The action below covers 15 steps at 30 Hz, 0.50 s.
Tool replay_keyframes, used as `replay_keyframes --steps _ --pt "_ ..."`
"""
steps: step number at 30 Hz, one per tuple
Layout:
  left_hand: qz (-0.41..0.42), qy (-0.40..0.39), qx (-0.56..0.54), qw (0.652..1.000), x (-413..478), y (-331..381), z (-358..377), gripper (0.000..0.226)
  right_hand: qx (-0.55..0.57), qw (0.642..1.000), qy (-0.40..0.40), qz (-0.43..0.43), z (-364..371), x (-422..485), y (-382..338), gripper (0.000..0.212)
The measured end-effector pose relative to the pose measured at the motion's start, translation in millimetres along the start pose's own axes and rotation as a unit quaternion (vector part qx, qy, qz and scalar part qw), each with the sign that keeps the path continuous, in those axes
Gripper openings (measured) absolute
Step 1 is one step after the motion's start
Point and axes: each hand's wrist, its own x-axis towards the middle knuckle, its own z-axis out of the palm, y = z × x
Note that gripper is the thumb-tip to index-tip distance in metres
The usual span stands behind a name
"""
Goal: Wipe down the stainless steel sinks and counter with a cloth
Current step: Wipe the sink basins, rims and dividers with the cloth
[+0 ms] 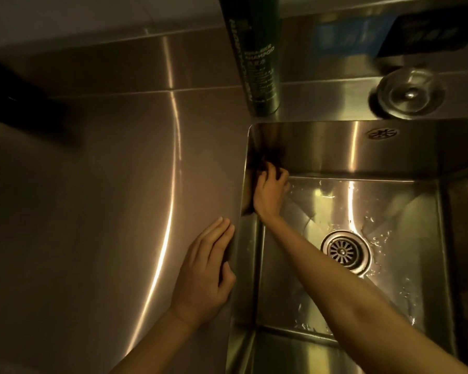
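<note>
A stainless steel sink [322, 147] fills the right half of the view, with a round drain strainer [345, 251] and water drops on its floor. My right hand [270, 191] reaches down into the sink's far left corner, fingers curled on a dark cloth [268, 161] pressed against the wall; the cloth is mostly hidden in shadow. My left hand [207, 271] lies flat, fingers together, on the steel counter [92, 198] right at the sink's left rim.
A tall dark green shampoo bottle [254, 55] stands on the ledge behind the sink's left corner. A round metal stopper [409, 94] lies on the ledge at right. A dark blue box [427, 31] leans at the back right. A black object [25, 101] rests at the counter's far left.
</note>
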Motion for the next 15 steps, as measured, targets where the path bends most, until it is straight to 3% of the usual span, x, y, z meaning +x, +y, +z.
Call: replay_keyframes --steps 5,7,9,13,15 --pt "0.006 0.014 -0.001 1.0 -1 1 -1 0.057 -0.061 0.983 -0.122 0.12 23 32 41 0.042" --pt "0.01 0.02 0.002 1.0 0 2 -1 0.056 -0.045 0.979 -0.152 0.127 16 27 42 0.043" --pt "0.014 0.022 0.005 1.0 0 3 -1 0.056 0.02 0.987 -0.143 0.075 0 6 33 0.041" --pt "0.006 0.021 0.009 1.0 0 6 -2 0.056 0.112 0.983 -0.075 -0.122 -40 -85 19 0.037" --pt "-0.004 0.018 0.011 1.0 -1 7 -2 0.056 0.119 0.979 -0.073 -0.15 -45 -131 26 0.039"
